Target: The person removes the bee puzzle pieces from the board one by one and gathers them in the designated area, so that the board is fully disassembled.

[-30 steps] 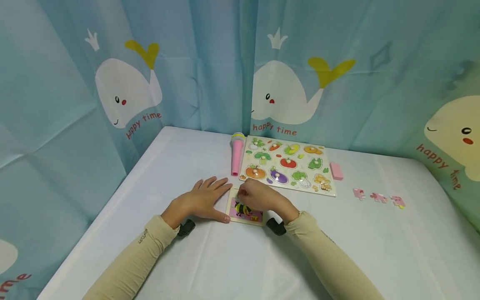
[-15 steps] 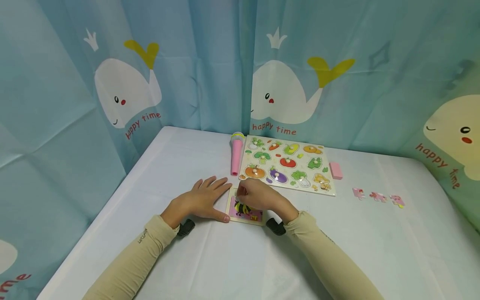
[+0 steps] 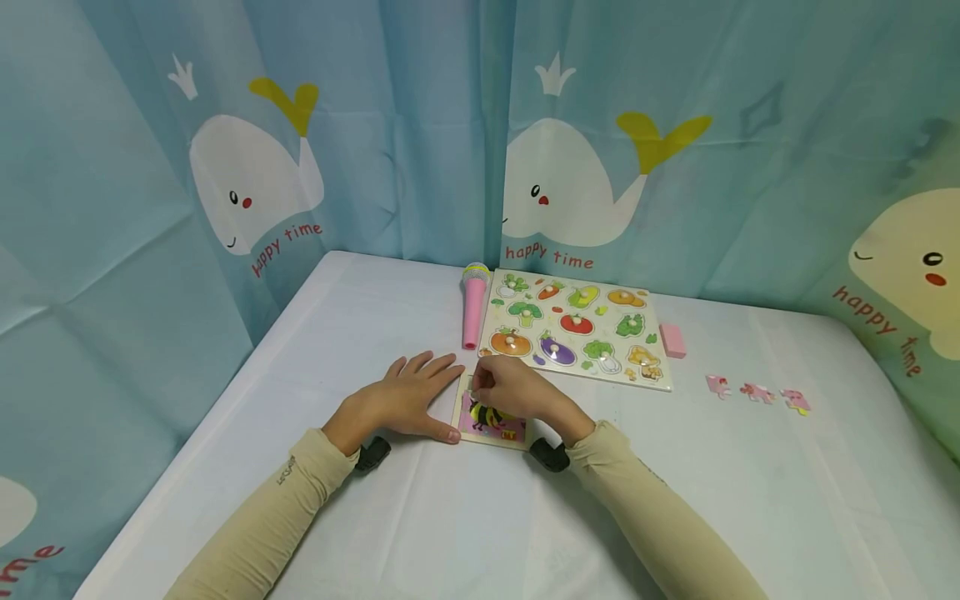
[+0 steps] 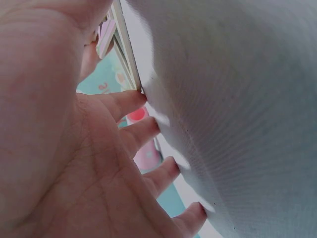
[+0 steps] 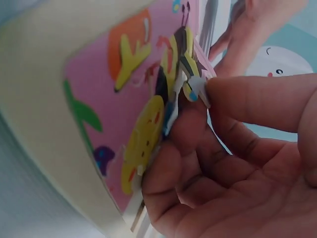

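My left hand (image 3: 405,404) lies flat on the table with its fingers spread. Its thumb and index finger touch the left side of a small wooden jigsaw puzzle (image 3: 457,410), which shows a bee on pink. Above the upper left of that puzzle, my right hand (image 3: 517,390) pinches a jigsaw piece (image 5: 193,85) between thumb and fingers. In the right wrist view the piece is tilted up from the picture, and the fingertips cover part of it. The pale wooden border (image 5: 29,94) fills the left of that view. My right hand hides the puzzle's upper right.
Three loose pink jigsaw pieces (image 3: 757,394) lie in a row on the right. Behind the hands are a vegetable peg puzzle board (image 3: 551,325), a pink toy microphone (image 3: 472,312) and a pink block (image 3: 672,342). A whale-print curtain (image 3: 435,150) stands along the table's back.
The right fingers and the pinched piece shift only slightly over the puzzle, with the piece's pink left part showing more now. My left hand stays in place.
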